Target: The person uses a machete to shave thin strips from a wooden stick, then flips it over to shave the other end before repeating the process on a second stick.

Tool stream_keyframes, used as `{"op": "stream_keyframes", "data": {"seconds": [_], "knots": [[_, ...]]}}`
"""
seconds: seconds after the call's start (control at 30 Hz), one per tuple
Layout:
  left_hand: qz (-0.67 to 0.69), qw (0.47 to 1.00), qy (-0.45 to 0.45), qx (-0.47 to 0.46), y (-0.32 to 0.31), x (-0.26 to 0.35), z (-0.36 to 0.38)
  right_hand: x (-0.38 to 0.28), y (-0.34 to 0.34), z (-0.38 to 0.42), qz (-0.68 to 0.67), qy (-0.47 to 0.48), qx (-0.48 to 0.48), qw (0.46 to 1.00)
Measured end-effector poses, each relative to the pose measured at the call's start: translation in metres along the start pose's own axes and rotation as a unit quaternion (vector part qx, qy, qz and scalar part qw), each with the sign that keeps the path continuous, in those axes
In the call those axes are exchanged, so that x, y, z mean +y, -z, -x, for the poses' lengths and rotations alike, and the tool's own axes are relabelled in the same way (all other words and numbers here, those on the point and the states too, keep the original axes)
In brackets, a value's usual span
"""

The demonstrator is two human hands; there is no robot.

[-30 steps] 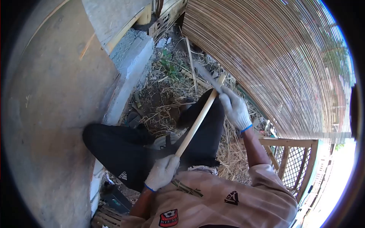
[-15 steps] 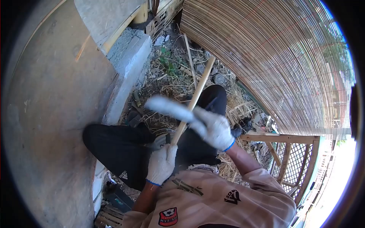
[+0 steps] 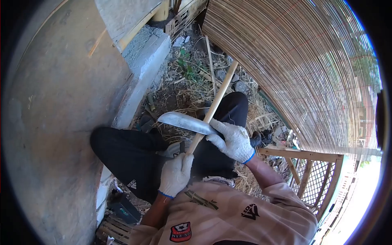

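Observation:
My right hand [image 3: 234,141], in a white knitted glove with a blue cuff, is closed around the handle of a broad-bladed knife [image 3: 183,121]. The handle itself is mostly hidden by the fingers. The blade points left and lies across a pale, slim wooden or bamboo stick [image 3: 220,93]. Lower down, my left hand [image 3: 175,175], gloved the same way, grips the near end of that stick. From there the stick slants up and away to the right, between my bent knees in black trousers.
A large board [image 3: 61,114] and a concrete ledge [image 3: 149,65] stand on the left. At the right hangs a slatted bamboo blind [image 3: 294,69], with a wooden lattice frame [image 3: 314,175] below it. Straw and shavings [image 3: 261,118] litter the ground, and a dark box [image 3: 124,210] lies at lower left.
The knife was blurred by motion half a second ago and now shows sharply against the stick. My left hand keeps its hold, and the whole view has shifted slightly.

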State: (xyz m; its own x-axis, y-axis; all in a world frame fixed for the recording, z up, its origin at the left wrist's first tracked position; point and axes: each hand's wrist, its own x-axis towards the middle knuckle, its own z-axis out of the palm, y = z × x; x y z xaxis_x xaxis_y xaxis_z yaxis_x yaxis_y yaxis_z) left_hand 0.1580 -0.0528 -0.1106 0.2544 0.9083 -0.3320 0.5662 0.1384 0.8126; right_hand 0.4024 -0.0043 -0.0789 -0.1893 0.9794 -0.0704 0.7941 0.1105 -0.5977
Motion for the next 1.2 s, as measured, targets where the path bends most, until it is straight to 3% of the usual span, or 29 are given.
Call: {"op": "stream_keyframes", "data": {"seconds": [0.13, 0.2, 0.3, 0.4, 0.47, 0.53, 0.6, 0.8, 0.87, 0.93, 0.97, 1.0, 1.13, 1.2], "knots": [[0.01, 1.0, 0.005, -0.013, 0.001, 0.005, -0.008, 0.001, 0.012, -0.008, 0.04, -0.012, -0.007, 0.999], [0.014, 1.0, 0.012, -0.023, 0.001, 0.005, -0.003, 0.013, 0.015, -0.02, 0.034, 0.016, 0.126, 0.991], [0.024, 0.999, 0.025, -0.037, -0.006, 0.004, 0.011, 0.039, 0.04, -0.046, -0.095, -0.188, 0.198, 0.957], [0.041, 0.997, 0.046, -0.043, -0.004, 0.008, 0.009, 0.029, 0.048, -0.035, -0.036, -0.113, 0.119, 0.986], [0.003, 1.0, 0.016, -0.018, -0.005, 0.008, 0.0, 0.016, 0.029, -0.015, 0.006, -0.005, 0.057, 0.998], [0.001, 1.0, -0.001, -0.008, -0.008, 0.001, -0.007, -0.003, 0.009, 0.003, 0.02, 0.017, -0.053, 0.998], [-0.009, 1.0, -0.01, -0.003, -0.009, -0.004, -0.007, -0.016, -0.004, 0.014, 0.025, 0.008, -0.094, 0.995], [0.008, 0.999, -0.036, 0.039, -0.008, 0.0, -0.013, -0.018, 0.006, 0.0, 0.045, 0.0, -0.071, 0.996], [0.024, 0.998, -0.036, 0.047, -0.008, 0.002, -0.012, -0.002, 0.007, -0.01, 0.061, 0.042, 0.04, 0.996], [0.01, 0.999, -0.023, 0.024, -0.007, 0.006, -0.009, 0.021, 0.019, -0.03, -0.009, -0.061, 0.158, 0.986], [-0.005, 1.0, -0.007, -0.003, -0.007, 0.007, -0.005, 0.026, 0.032, -0.036, -0.074, -0.149, 0.157, 0.973], [-0.002, 1.0, -0.007, 0.002, -0.006, 0.009, -0.007, 0.026, 0.046, -0.038, -0.055, -0.203, 0.131, 0.969], [-0.007, 1.0, -0.002, -0.002, -0.006, 0.011, -0.01, 0.0, 0.036, -0.013, 0.034, -0.012, 0.038, 0.999], [-0.014, 1.0, -0.004, 0.006, -0.009, 0.006, -0.013, -0.01, 0.013, 0.004, 0.044, 0.015, -0.075, 0.996]]}}
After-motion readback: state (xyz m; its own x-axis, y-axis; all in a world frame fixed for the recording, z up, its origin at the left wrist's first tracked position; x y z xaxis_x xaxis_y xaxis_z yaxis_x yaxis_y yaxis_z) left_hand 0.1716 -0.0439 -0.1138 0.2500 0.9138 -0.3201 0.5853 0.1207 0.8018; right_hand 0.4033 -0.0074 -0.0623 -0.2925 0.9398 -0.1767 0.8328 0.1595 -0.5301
